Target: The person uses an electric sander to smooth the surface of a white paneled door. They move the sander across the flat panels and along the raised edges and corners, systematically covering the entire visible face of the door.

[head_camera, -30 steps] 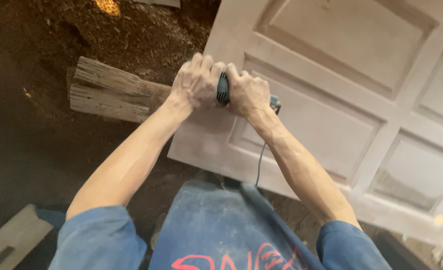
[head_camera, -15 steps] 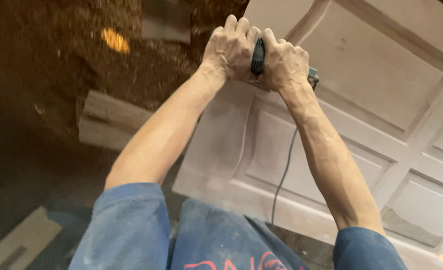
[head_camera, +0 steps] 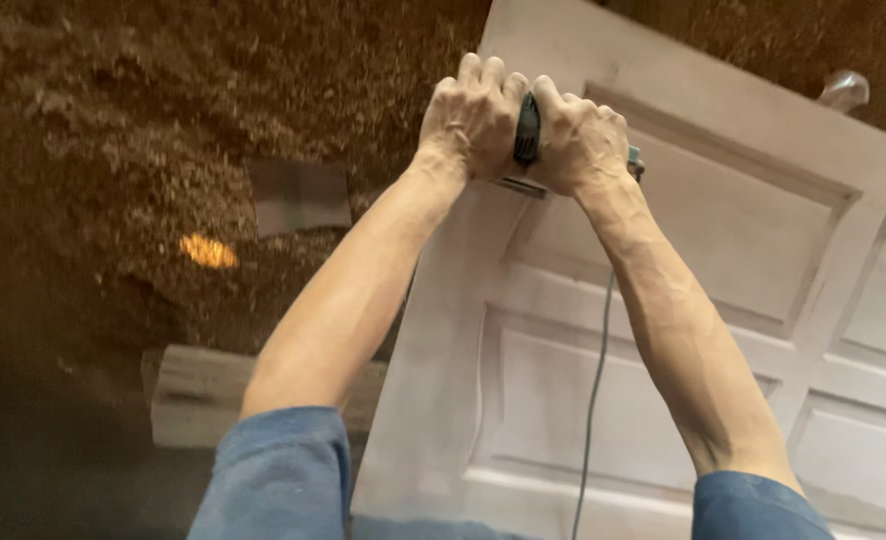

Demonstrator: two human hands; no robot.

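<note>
**Inspector A:** Largest item first?

**Inspector B:** A pale panelled door [head_camera: 663, 380], lying flat, filling the right and centre of the view. Raised frames around recessed panels; surface dull and dusty. To its left, ground covered in brown sawdust [head_camera: 163, 130].

**Inspector A:** Anything else on that ground?

**Inspector B:** A rough timber block [head_camera: 213, 395] beside the door's left edge, partly behind the left forearm. A small grey square piece [head_camera: 300, 195] lies further off in the sawdust.

**Inspector A:** The hands?

**Inspector B:** Both arms stretched forward, blue sleeves at the elbows. The left hand [head_camera: 473, 115] and right hand [head_camera: 583, 140] are clamped side by side on a small dark power sander [head_camera: 528, 130], which rests on the door near its far left corner. Fingers of both hands are curled tight and pressed together over the tool body; most of the tool is hidden beneath them.

**Inspector A:** Smallest item?

**Inspector B:** A thin grey cord [head_camera: 593, 400] running from the tool back across the door between the forearms.
</note>
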